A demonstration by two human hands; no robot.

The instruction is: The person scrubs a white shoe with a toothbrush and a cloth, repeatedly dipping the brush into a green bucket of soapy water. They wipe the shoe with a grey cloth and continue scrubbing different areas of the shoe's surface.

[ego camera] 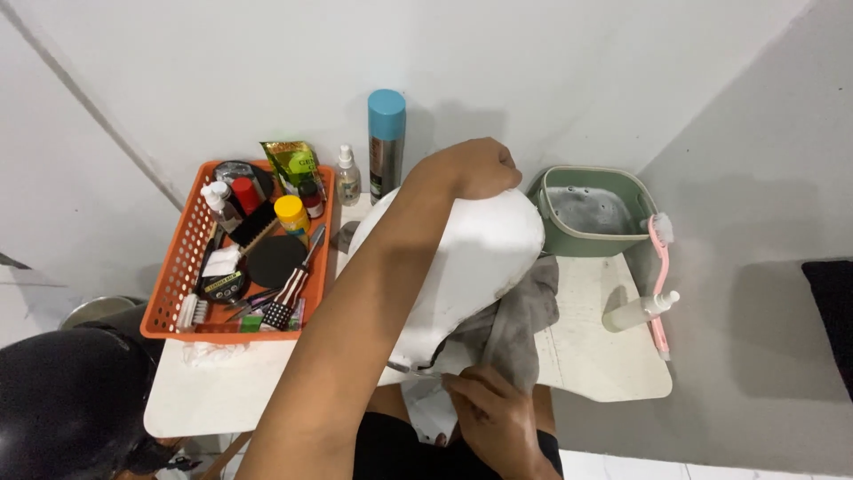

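The left hand is clenched into a fist on top of a white helmet, which rests on the white table. Below those fingers, the right hand pinches a grey cloth against the helmet's lower edge — the cloth hangs from under the shell. To the left of the fist stands an orange basket of bottles and brushes; to its right, a green bucket and 1 pink brush.

one orange basket, one green tub, one blue-capped spray can
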